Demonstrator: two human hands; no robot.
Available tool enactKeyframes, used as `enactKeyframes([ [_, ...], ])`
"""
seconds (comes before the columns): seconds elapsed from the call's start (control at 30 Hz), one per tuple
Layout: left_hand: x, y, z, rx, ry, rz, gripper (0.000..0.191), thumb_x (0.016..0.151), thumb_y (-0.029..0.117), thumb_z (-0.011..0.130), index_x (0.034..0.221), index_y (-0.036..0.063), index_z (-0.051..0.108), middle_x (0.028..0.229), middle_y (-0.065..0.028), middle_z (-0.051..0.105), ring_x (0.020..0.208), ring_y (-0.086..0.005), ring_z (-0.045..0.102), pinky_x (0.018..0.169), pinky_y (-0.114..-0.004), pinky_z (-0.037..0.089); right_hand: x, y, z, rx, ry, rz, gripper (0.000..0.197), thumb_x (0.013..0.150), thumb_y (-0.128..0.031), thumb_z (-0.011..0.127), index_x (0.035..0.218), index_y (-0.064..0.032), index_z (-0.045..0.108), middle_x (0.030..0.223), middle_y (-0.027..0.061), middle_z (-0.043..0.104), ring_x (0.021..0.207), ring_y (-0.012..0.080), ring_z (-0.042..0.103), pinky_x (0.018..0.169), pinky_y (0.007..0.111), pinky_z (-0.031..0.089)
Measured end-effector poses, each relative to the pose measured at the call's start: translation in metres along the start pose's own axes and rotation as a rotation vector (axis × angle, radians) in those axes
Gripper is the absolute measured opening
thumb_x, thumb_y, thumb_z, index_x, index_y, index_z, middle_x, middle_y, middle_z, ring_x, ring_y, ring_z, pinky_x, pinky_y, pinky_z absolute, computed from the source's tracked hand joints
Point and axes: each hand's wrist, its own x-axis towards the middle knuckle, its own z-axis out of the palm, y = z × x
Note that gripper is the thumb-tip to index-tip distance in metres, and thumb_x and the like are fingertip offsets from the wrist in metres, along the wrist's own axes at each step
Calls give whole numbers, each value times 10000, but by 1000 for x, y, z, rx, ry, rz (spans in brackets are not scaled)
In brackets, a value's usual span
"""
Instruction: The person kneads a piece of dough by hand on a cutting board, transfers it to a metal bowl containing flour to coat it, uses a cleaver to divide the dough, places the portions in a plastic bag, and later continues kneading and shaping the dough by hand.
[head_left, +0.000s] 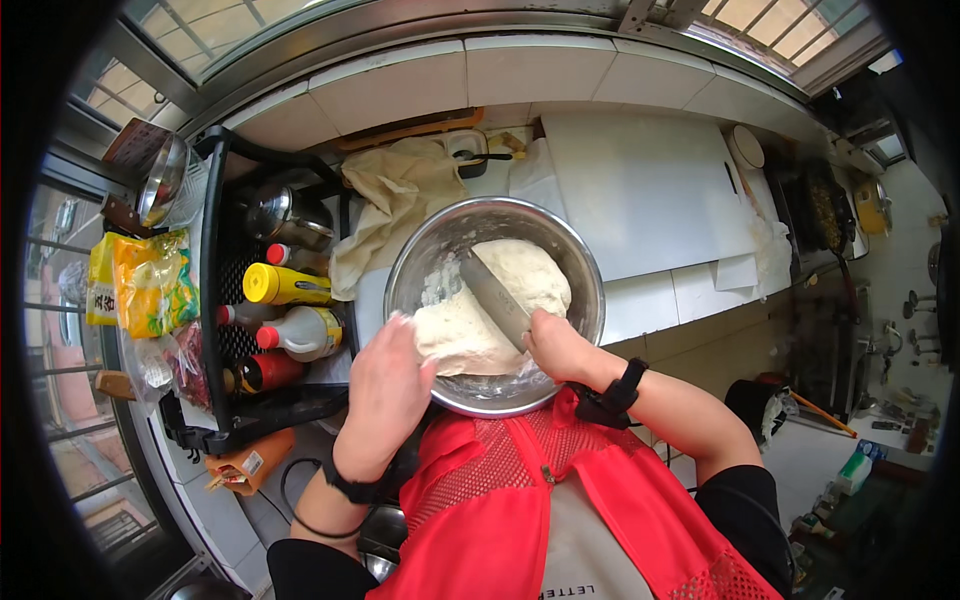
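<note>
A large stainless steel bowl (495, 204) sits before me with pale dough (529, 274) in it. My right hand (561, 345) grips a metal dough scraper or broad blade (496, 300), which stands in the dough and parts it into two lobes. The nearer left lobe (461, 337) shows a flat side. At that lobe's left edge is my left hand (394, 379), its fingers bent against the dough and the bowl's rim. White residue clings to its fingertips. The blade's lower edge is hidden in the dough.
Left of the bowl, a black rack (217, 300) holds several bottles and a yellow canister (285, 285). A beige cloth (405, 187) lies behind the bowl. To the right is a white cutting board (645, 195); farther right, a wok (825, 202) stands on the stove.
</note>
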Motion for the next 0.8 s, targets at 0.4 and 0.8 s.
enactKeyframes([
  [0.4,60,7,109,213,-600,-133,720,536,313,797,1115,-61,587,1045,-191,646,973,-307,643,889,-393,479,-44,-10,-12,-131,-62,28,209,823,-39,525,942,124,471,840,343,612,852,469,621,721,498,505],
  [0.8,56,56,4,-130,-529,121,428,636,406,715,761,2,647,760,-217,644,755,-394,630,685,-448,501,-20,-11,-9,-190,-69,89,270,787,2,539,1039,91,501,982,299,630,982,418,618,819,445,502],
])
